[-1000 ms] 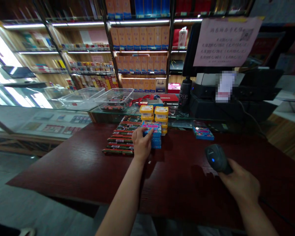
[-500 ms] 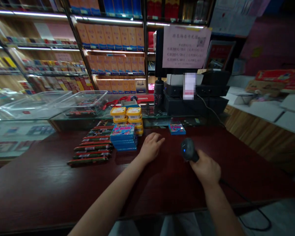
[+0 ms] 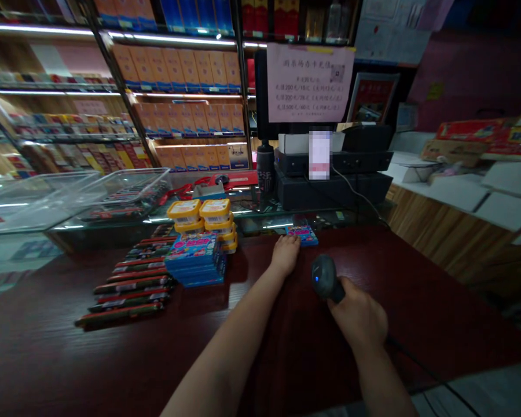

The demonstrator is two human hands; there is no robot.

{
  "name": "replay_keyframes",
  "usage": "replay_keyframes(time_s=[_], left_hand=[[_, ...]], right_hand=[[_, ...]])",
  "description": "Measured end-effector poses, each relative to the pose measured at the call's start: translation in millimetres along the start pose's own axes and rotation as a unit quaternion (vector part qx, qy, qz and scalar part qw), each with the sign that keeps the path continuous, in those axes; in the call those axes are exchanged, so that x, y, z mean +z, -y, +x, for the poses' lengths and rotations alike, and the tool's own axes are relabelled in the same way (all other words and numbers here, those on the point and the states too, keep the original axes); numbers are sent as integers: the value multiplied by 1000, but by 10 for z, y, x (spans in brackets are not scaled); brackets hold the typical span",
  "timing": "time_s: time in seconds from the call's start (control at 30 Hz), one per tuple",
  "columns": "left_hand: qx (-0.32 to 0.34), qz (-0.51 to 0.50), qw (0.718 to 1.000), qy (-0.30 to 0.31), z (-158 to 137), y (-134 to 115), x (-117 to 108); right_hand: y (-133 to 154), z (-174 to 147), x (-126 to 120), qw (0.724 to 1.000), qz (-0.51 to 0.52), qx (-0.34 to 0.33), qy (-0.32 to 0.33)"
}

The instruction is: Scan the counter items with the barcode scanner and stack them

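Blue packs [image 3: 307, 236] lie on the table [image 3: 417, 284] by its far edge, left hand [image 3: 285, 253] adjoining, grip unclear, right hand [image 3: 359, 313] holding scanner [image 3: 323, 275].

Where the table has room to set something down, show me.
Bare: in front of the slim packs; a strip between the blue stack and left hand; table right of the right hand, apart from the cable. Crowded: back left, with packs, stack and yellow tubs.

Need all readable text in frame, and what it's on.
"游乐场办卡充值": pink sign, heading
"200元/15次": same sign
"300元/28次": same sign
"500元/60次": same sign
Too small or blurred: the sign's bottom line, stacked blue packs, yellow tubs, dark stick packs, orange boxes, scanner mark.
Pixelated: pale panel.
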State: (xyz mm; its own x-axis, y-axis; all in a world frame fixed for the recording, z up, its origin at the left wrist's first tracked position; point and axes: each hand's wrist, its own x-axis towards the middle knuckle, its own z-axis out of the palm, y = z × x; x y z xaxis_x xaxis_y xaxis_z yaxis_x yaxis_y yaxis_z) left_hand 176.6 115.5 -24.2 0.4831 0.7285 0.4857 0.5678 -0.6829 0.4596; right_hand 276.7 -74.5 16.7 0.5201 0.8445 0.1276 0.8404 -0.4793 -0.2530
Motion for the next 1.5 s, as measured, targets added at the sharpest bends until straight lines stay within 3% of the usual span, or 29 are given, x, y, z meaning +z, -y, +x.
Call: replay_keyframes(time_s=[0.2,0.3,0.4,0.5,0.57,0.7,0.8,0.9,0.97,1.0,1.13,1.27,1.5], left_hand=[[72,160,982,77,-15,-40,-133],[69,193,973,103,-56,-18,-296],[6,169,985,30,-187,38,-506],[-98,13,989,-111,-428,82,-667],[-172,-172,953,-183,-625,83,-710],[-259,-495,800,-219,-971,19,-698],[-280,-591,714,-250,-1091,-19,-690],[-286,-629,672,-265,-1108,-9,-693],[-282,-642,660,-271,-1097,10,-690],[-280,-645,656,-274,-1092,18,-687],[-274,-648,655,-276,-1080,12,-680],[-272,-647,655,-279,-1072,-31,-691],[-270,-648,656,-278,-1071,-17,-680]], right_hand=[[-3,0,-1,1000,3,-4,3],[-5,-13,-4,1000,2,-6,0],[-7,-33,-5,1000,-4,-3,-1],[-3,-59,1,1000,3,-10,-8],[8,-77,5,1000,10,-23,-15],[34,-103,-14,998,21,-60,-22],[32,-116,-42,990,111,-86,-18],[18,-153,-65,935,326,-137,6],[14,-202,-81,888,433,-153,33],[14,-232,-93,877,455,-146,49],[35,-345,-167,877,460,-90,102],[74,-409,-260,864,486,-66,113],[44,-388,-216,870,471,-76,123]])
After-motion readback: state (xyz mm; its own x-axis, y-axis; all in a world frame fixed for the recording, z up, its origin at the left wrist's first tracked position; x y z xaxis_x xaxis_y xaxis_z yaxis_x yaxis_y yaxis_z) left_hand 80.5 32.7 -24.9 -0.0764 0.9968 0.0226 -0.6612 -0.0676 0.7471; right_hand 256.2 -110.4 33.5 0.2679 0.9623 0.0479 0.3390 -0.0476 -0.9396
